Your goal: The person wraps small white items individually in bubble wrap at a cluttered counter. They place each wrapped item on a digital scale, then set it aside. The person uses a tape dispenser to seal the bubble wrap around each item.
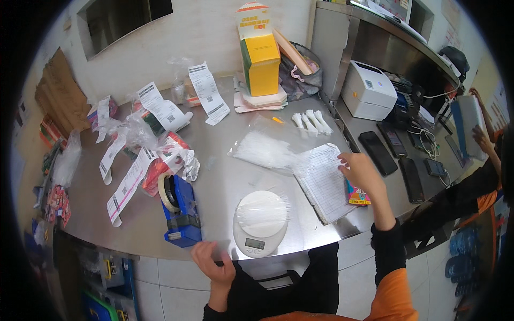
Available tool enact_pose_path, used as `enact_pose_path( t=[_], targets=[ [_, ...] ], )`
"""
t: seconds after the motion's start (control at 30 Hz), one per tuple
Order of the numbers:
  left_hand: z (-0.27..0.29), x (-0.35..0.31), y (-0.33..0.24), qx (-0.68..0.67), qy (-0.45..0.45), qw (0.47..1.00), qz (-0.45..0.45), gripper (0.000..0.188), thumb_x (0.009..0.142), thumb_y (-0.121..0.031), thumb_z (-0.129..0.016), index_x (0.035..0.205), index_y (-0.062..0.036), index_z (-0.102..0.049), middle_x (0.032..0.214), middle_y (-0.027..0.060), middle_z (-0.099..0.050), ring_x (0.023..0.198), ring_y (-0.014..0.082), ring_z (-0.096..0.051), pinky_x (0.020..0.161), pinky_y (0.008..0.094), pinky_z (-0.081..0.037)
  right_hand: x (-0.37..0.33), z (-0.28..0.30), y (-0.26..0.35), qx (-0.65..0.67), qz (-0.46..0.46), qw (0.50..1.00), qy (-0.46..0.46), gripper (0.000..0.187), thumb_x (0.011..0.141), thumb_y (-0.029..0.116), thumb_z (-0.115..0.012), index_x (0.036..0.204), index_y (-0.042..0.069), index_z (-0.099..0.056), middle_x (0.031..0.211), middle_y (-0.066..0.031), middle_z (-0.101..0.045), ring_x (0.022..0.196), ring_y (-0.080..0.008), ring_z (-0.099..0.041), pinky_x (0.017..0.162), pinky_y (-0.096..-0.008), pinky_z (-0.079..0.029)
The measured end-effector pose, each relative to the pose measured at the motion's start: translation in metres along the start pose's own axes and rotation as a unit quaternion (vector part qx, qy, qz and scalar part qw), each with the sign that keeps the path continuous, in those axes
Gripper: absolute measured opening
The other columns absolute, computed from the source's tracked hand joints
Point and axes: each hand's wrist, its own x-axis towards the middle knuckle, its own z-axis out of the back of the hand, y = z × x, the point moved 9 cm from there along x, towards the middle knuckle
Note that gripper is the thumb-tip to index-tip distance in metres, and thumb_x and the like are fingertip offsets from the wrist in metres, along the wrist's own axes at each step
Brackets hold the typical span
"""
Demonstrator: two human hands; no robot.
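Observation:
A white kitchen scale stands near the table's front edge, with many thin white strips heaped on its round top. Left of it my left hand rests at the edge, fingers loosely bent and apart, holding nothing. My right hand is over the right side of an open squared notebook, thumb and forefinger close together; anything between them is too small to make out. A clear plastic bag of similar white strips overlaps the notebook's upper left. Behind it lie several tied white bundles.
Left of the scale sits a blue tape dispenser. Wrapped packages with long paper labels cover the left side. A yellow carton stands at the back. Phones and a label printer are right; another person's hands show beyond.

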Motion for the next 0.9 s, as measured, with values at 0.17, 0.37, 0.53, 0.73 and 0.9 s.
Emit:
enact_pose_path(
  t=[0.17, 0.37, 0.53, 0.73, 0.9],
  targets=[
    [-0.013, 0.036, 0.005, 0.044, 0.016, 0.999, 0.01, 0.026, 0.073, -0.003, -0.058, 0.099, 0.0002, -0.055, 0.089, 0.0143, -0.054, 0.088, 0.0336, -0.049, 0.079, 0.0427, -0.039, 0.006, -0.029, -0.003, 0.045, 0.105, 0.992, -0.046, 0.026, 0.083, 0.01, -0.057, 0.107, 0.002, -0.062, 0.103, -0.0197, -0.062, 0.097, -0.0327, -0.059, 0.087, -0.0381, -0.045],
    [-0.017, 0.036, 0.008, 0.026, 0.004, 0.999, 0.048, 0.022, 0.074, 0.001, -0.056, 0.096, 0.0009, -0.057, 0.078, 0.013, -0.055, 0.074, 0.0298, -0.052, 0.067, 0.0399, -0.041, 0.059, -0.074, 0.007, 0.243, 0.105, 0.963, -0.045, 0.026, 0.087, 0.012, -0.053, 0.109, 0.002, -0.061, 0.105, -0.017, -0.062, 0.099, -0.0313, -0.058, 0.091, -0.0357, -0.043],
    [-0.018, 0.033, 0.009, 0.001, -0.007, 0.999, 0.036, 0.019, 0.074, 0.004, -0.055, 0.093, 0.0016, -0.058, 0.07, 0.0127, -0.054, 0.063, 0.0282, -0.052, 0.056, 0.0367, -0.041, 0.098, -0.093, 0.026, 0.317, 0.106, 0.94, -0.065, 0.027, 0.087, 0.019, -0.057, 0.106, 0.002, -0.064, 0.102, -0.0148, -0.064, 0.093, -0.0276, -0.06, 0.086, -0.0353, -0.045],
    [-0.023, 0.033, 0.014, -0.007, 0.03, 0.997, 0.074, 0.016, 0.075, 0.003, -0.057, 0.091, 0.002, -0.058, 0.066, 0.0117, -0.054, 0.055, 0.0257, -0.053, 0.049, 0.0348, -0.041, 0.116, -0.103, 0.044, 0.189, 0.105, 0.976, -0.035, 0.031, 0.081, 0.029, -0.064, 0.095, 0.002, -0.068, 0.094, -0.0163, -0.066, 0.082, -0.027, -0.062, 0.077, -0.035, -0.048],
    [-0.023, 0.032, 0.017, -0.007, 0.032, 0.995, 0.095, 0.016, 0.075, 0.002, -0.057, 0.091, 0.0013, -0.058, 0.066, 0.0118, -0.055, 0.055, 0.0257, -0.054, 0.048, 0.0343, -0.042, 0.114, -0.095, 0.031, 0.22, 0.113, 0.965, -0.085, 0.026, 0.081, 0.026, -0.063, 0.092, 0.003, -0.069, 0.091, -0.0176, -0.066, 0.08, -0.029, -0.063, 0.074, -0.035, -0.048]
  ],
)
